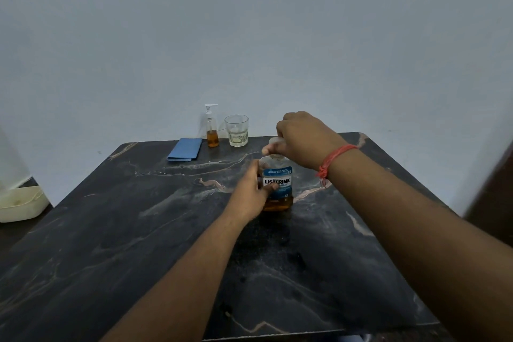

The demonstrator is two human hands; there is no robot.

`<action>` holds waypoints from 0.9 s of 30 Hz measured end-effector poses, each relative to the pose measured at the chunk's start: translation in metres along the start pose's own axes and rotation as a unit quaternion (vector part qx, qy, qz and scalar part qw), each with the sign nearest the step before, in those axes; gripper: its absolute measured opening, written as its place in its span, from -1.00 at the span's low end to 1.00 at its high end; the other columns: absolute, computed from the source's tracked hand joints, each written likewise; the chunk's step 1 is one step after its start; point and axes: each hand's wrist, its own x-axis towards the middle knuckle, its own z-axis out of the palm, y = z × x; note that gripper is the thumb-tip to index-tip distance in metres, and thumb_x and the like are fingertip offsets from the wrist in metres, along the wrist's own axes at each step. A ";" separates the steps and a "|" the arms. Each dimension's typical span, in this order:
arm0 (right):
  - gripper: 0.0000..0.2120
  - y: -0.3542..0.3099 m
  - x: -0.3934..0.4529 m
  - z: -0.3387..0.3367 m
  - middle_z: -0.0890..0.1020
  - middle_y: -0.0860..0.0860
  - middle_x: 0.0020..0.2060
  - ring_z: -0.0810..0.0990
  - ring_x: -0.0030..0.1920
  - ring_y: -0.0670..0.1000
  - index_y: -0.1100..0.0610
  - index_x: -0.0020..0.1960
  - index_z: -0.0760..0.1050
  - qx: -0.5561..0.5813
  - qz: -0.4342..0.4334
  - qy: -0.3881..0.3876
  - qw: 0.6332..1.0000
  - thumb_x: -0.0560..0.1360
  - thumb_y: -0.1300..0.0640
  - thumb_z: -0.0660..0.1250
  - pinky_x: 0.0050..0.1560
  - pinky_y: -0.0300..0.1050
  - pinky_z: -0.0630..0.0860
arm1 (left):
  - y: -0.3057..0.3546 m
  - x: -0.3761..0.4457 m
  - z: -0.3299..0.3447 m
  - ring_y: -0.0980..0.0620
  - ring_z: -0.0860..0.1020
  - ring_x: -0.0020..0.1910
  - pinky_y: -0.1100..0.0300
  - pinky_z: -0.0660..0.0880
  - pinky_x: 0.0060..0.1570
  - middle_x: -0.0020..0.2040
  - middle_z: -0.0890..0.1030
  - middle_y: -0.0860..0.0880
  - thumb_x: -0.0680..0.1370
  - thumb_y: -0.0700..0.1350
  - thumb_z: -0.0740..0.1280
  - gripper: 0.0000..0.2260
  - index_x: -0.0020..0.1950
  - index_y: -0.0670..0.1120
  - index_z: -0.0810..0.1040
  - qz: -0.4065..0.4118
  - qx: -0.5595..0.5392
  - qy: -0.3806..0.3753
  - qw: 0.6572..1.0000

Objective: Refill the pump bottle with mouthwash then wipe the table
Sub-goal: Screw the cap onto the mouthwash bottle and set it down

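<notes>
A mouthwash bottle (278,183) with a blue label and amber liquid at its bottom stands upright mid-table. My left hand (251,191) grips its left side. My right hand (301,140) comes from above, fingers closed on the bottle's white cap (274,141). At the back of the dark marble table (138,230) stands a small clear pump bottle (212,130), upright, with its white pump on and amber liquid in its lower part. A folded blue cloth (185,149) lies flat to its left.
A clear drinking glass (237,130) stands right of the pump bottle near the wall. A cream-coloured plastic tub (19,203) sits off the table's left side. A red thread is tied around my right wrist.
</notes>
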 end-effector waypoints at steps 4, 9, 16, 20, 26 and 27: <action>-0.65 0.004 -0.004 -0.010 0.55 0.04 0.23 0.49 0.23 0.08 0.02 0.35 0.48 0.100 -0.060 -0.064 0.991 0.58 0.16 0.32 0.22 -0.02 0.44 | 0.000 0.000 -0.001 0.66 0.41 -0.17 0.61 0.38 -0.32 -0.07 0.48 0.38 0.58 -0.14 0.38 -0.60 0.03 0.37 0.30 -0.002 0.002 -0.007 1.000; -0.78 0.000 0.001 -0.011 0.58 0.03 0.08 0.50 0.12 0.06 0.08 0.18 0.58 0.065 -0.067 -0.074 0.993 0.56 0.20 0.31 0.14 -0.06 0.44 | -0.002 0.002 0.000 0.56 0.45 -0.16 0.54 0.41 -0.31 -0.04 0.48 0.35 0.57 -0.14 0.39 -0.62 0.14 0.27 0.30 0.011 0.007 0.002 1.000; -0.76 -0.007 0.005 -0.013 0.57 0.06 -0.02 0.49 0.01 0.05 0.12 -0.01 0.48 0.006 -0.034 -0.115 0.993 0.58 -0.07 0.28 0.02 -0.04 0.44 | -0.001 0.002 0.001 0.55 0.42 -0.17 0.54 0.40 -0.31 -0.05 0.48 0.37 0.57 -0.13 0.40 -0.59 0.20 0.26 0.28 0.009 0.006 0.005 1.000; -0.70 -0.003 0.000 -0.013 0.59 0.09 0.14 0.52 0.20 0.11 0.12 0.30 0.49 0.039 -0.038 -0.114 0.992 0.59 0.08 0.29 0.17 0.01 0.46 | 0.000 0.001 0.000 0.60 0.42 -0.16 0.59 0.38 -0.30 -0.05 0.49 0.35 0.56 -0.13 0.41 -0.61 0.16 0.27 0.31 0.009 0.010 0.005 1.000; -0.73 -0.002 -0.006 -0.004 0.61 0.09 0.12 0.53 0.14 0.09 0.14 0.25 0.51 0.062 -0.010 -0.058 0.996 0.57 0.11 0.30 0.11 -0.01 0.48 | 0.000 0.001 0.001 0.61 0.43 -0.13 0.59 0.39 -0.27 -0.02 0.52 0.32 0.55 -0.16 0.41 -0.61 0.07 0.30 0.33 0.007 0.002 0.001 1.000; -0.75 -0.004 -0.006 -0.003 0.62 0.09 0.09 0.53 0.12 0.09 0.15 0.21 0.52 0.068 -0.001 -0.052 0.996 0.57 0.09 0.30 0.09 -0.01 0.48 | 0.000 0.001 0.001 0.59 0.44 -0.12 0.57 0.40 -0.26 -0.01 0.52 0.32 0.55 -0.15 0.41 -0.61 0.08 0.30 0.33 0.006 0.004 0.002 1.000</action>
